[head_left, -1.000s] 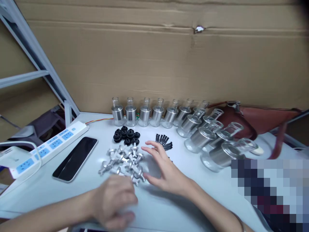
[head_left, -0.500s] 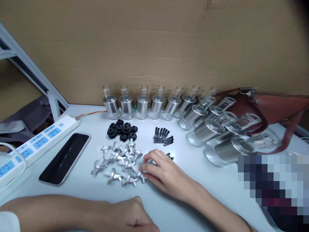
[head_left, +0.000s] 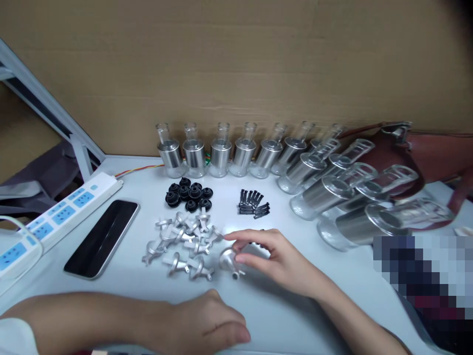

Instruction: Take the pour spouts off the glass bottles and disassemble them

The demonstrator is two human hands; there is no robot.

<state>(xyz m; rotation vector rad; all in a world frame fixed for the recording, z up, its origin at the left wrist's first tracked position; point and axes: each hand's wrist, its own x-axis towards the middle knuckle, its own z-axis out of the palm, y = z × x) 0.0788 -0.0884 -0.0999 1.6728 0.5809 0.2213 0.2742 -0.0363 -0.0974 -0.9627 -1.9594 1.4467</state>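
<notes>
My right hand (head_left: 275, 256) pinches a silver metal pourer spout (head_left: 228, 260) between thumb and fingers, low over the table. Its outstretched index fingertip reaches the edge of the pile of similar silver spouts (head_left: 176, 236). Closer to me, my left hand (head_left: 209, 320) is closed, with its thumb against the bent fingers; whatever may be inside is hidden. Black ribbed round stoppers (head_left: 190, 192) lie heaped beyond the spouts. Thin black stems (head_left: 254, 203) form a small group right of the stoppers. A few tiny black parts are mostly covered by my right hand.
Glass bottles with steel sleeves (head_left: 244, 153) line the back and curve down the right side. A phone (head_left: 101, 239) and a white power strip (head_left: 62, 217) lie at left. Behind the bottles at right is a brown bag (head_left: 436, 153); cardboard (head_left: 236, 59) backs the table.
My right hand has moved right, drawing one silver spout away from the pile. My left hand stays closed, its thumb now more visible. The view has shifted slightly.
</notes>
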